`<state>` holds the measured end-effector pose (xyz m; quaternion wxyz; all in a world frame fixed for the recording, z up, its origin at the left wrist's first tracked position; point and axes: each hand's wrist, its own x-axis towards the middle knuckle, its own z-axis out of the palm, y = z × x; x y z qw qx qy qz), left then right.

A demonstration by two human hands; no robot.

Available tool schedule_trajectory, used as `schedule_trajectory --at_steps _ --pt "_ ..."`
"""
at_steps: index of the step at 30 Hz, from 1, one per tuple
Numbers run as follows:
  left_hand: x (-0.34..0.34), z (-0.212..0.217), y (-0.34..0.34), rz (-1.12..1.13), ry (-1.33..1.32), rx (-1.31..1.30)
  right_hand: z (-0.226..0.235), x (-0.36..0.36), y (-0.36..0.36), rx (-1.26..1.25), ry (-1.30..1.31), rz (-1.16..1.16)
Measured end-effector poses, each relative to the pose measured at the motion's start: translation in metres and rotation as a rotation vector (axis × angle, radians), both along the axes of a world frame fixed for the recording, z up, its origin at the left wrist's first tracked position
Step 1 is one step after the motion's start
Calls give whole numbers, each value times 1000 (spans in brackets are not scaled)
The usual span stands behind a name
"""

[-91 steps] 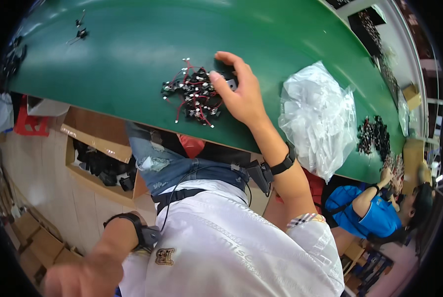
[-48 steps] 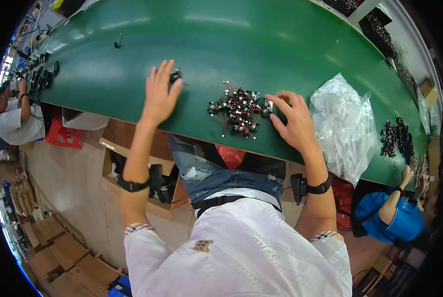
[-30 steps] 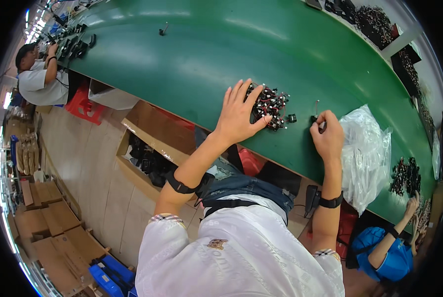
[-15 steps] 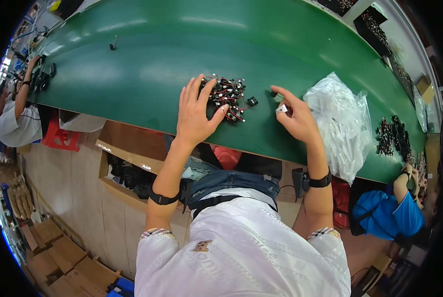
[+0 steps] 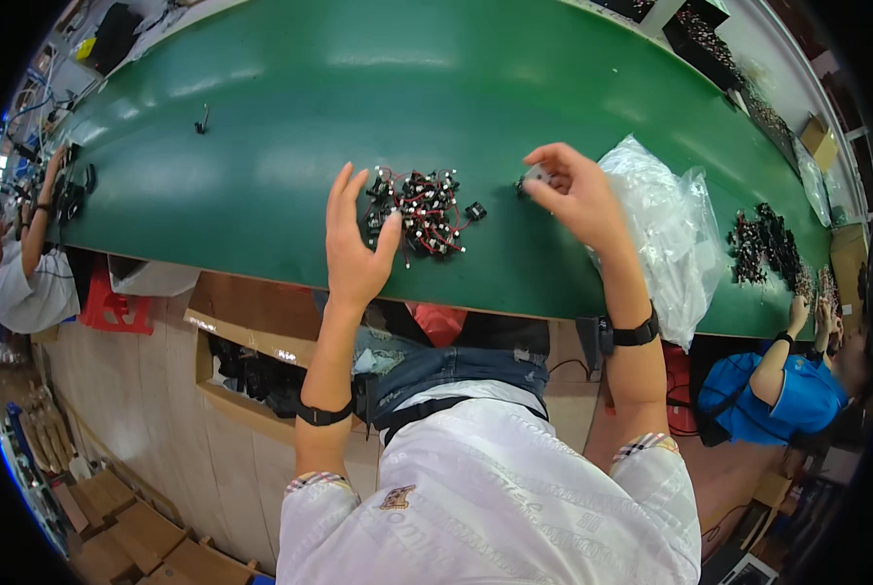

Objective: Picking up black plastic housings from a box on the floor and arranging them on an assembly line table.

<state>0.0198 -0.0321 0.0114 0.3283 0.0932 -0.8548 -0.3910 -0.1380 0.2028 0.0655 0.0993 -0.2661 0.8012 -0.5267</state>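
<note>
A pile of small black parts with red and black wires and white plugs (image 5: 431,222) lies on the green table (image 5: 290,195). My left hand (image 5: 355,244) is at the pile's left edge, fingers spread and thumb over the nearest parts, gripping nothing. One loose black part (image 5: 475,211) sits just right of the pile. Farther right, my right hand (image 5: 581,200) is curled with a small whitish piece (image 5: 538,175) between thumb and fingers. A small dark part (image 5: 520,185) shows at those fingertips; whether it is held or on the table I cannot tell.
A clear plastic bag (image 5: 665,244) lies right of my right hand. Beyond it are more wired black parts (image 5: 768,249) and a co-worker in blue (image 5: 777,390). A single small part (image 5: 201,125) stands far left. Under the table edge is an open cardboard box (image 5: 246,327).
My left hand has shifted left, uncovering more of the pile. My right hand has moved forward, its pointing forefinger now curled in around the whitish piece. The whole view has shifted slightly.
</note>
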Motion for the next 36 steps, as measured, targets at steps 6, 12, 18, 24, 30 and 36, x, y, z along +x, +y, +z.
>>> schedule_trajectory --at_steps 6,12,18,24,30,36 --pt "1 -10 -2 44 52 158 30 -2 -23 345 79 322" --pt "0 -14 -9 68 105 224 31 -22 -42 353 7 376" --pt "4 -15 -15 92 127 279 30 -29 -67 342 -48 430" --pt "2 -16 -8 85 178 341 34 -22 -99 185 -108 525" --pt "11 -12 -8 99 202 396 39 -3 -126 60 -468 570" --pt "6 -16 -10 96 226 377 29 3 -138 14 -714 614"
